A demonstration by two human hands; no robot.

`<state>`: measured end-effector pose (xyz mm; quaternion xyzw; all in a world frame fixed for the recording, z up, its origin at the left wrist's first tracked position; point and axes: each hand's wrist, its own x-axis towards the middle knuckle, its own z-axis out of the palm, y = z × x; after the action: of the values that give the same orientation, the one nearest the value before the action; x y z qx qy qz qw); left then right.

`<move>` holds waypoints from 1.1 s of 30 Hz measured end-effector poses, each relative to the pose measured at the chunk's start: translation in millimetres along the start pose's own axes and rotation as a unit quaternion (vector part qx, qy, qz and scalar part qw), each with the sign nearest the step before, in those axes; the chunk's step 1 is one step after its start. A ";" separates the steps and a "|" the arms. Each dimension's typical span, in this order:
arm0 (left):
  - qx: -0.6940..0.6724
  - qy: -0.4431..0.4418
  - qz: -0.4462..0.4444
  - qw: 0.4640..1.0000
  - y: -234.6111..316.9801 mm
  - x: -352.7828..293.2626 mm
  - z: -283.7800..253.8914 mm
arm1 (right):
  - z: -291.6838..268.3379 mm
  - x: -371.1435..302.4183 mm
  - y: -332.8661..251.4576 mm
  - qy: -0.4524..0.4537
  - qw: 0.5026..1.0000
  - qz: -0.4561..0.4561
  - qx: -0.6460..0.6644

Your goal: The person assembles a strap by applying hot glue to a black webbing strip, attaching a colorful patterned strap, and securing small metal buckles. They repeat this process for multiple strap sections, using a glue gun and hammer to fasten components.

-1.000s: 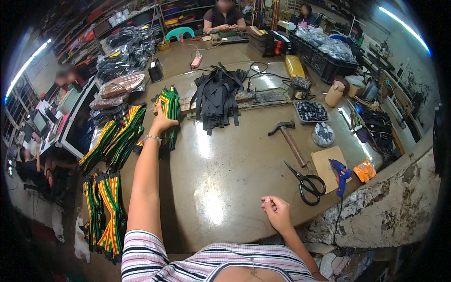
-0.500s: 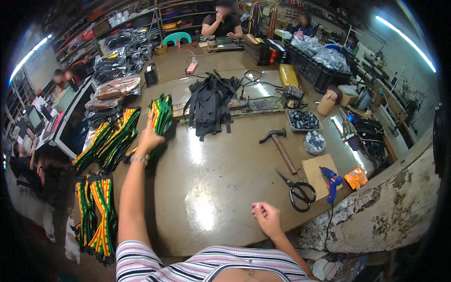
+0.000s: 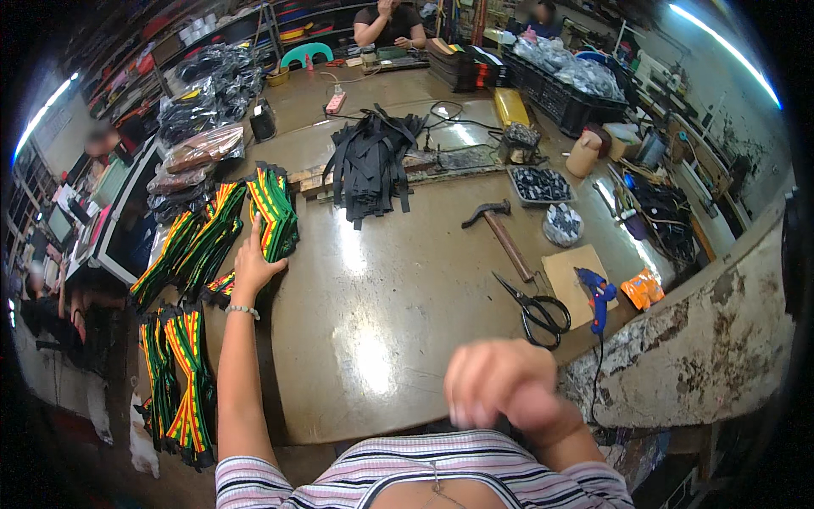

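My left hand (image 3: 253, 265) rests at the near end of a bundle of green, yellow and red striped straps (image 3: 273, 208) on the left of the table. Its index finger points along the bundle and the thumb sticks out to the right; the hand is open. More striped bundles (image 3: 208, 233) lie just left of it, and two further ones (image 3: 188, 373) lie nearer to me. Above the table's near edge, close to my chest, my right hand (image 3: 502, 386) is curled into a fist, blurred by motion. Nothing shows in it.
Black straps (image 3: 373, 165) are heaped mid-table. On the right lie a hammer (image 3: 507, 242), black scissors (image 3: 538, 314) and a blue glue gun (image 3: 598, 297) on cardboard. A tray of small black pieces (image 3: 540, 185) stands beyond. A co-worker (image 3: 388, 25) sits at the far end.
My right hand has risen toward my chest and closed further into a fist. The left hand has shifted slightly toward me along the bundle. The whole view has tilted a little.
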<state>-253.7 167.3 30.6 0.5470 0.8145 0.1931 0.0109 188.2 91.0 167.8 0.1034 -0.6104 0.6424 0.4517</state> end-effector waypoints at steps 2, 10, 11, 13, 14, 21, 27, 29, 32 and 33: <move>0.094 0.127 0.047 0.986 8.6 -18.4 3.8 | 35.6 29.2 0.6 -0.093 0.967 -0.157 0.179; -0.313 0.074 0.024 0.946 88.8 -153.5 -36.9 | 80.4 66.1 -8.2 -0.191 0.957 -0.133 0.173; -0.300 0.127 0.060 0.944 100.4 -158.1 -71.7 | 82.2 69.5 -12.2 -0.192 0.959 -0.131 0.163; -0.241 0.238 0.171 0.925 116.5 -177.5 -158.3 | 86.2 76.3 -16.8 -0.196 0.962 -0.121 0.147; -0.182 0.256 0.243 0.918 125.6 -187.6 -197.0 | 87.3 78.2 -19.4 -0.194 0.964 -0.114 0.137; -0.046 0.088 0.709 0.698 180.4 -216.0 -271.5 | 52.4 79.8 17.5 -0.391 0.907 -0.153 0.026; -0.113 0.068 0.748 0.651 187.0 -194.7 -261.0 | -50.0 29.6 106.5 0.021 0.919 0.303 -0.253; -0.169 0.075 0.758 0.626 171.7 -195.9 -259.7 | -87.7 -4.3 109.5 0.111 0.845 0.352 -0.387; -0.351 0.189 0.732 0.552 141.7 -192.3 -253.1 | -121.2 -60.0 96.5 0.194 0.785 0.347 -0.476; -0.433 0.270 0.684 0.521 133.5 -178.8 -242.1 | -124.3 -77.1 94.9 0.247 0.782 0.359 -0.445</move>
<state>-119.0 -22.4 263.6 0.7853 -0.0306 0.6087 -0.1091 217.2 179.6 20.5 -0.4982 -0.6888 0.4187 0.3195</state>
